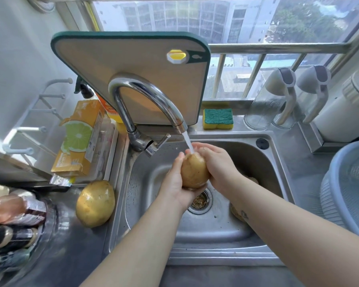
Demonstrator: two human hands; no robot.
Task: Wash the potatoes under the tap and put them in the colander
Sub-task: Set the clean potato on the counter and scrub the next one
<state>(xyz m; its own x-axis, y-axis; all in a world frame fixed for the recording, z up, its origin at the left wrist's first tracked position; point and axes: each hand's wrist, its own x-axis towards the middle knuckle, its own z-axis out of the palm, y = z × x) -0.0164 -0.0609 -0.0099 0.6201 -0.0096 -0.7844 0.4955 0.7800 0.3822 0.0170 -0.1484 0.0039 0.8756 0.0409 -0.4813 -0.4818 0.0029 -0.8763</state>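
Note:
A yellow-brown potato (194,171) is held between both hands over the steel sink (153,204). My left hand (174,181) cups it from below and the left. My right hand (216,162) wraps its right side and top. Water runs from the chrome tap (151,96) onto the potato's top. A second, wet potato (95,203) lies on the counter left of the sink. Parts of two more potatoes show in the sink behind my right forearm, one (236,212) near the drain and one (254,180) farther back. The blue colander (330,195) stands at the right edge.
A green-rimmed cutting board (133,65) leans behind the tap. A sponge (218,118) lies on the sink ledge. Two clear jugs (265,108) stand at the back right. A yellow box (81,139) and bottles (15,208) crowd the left counter.

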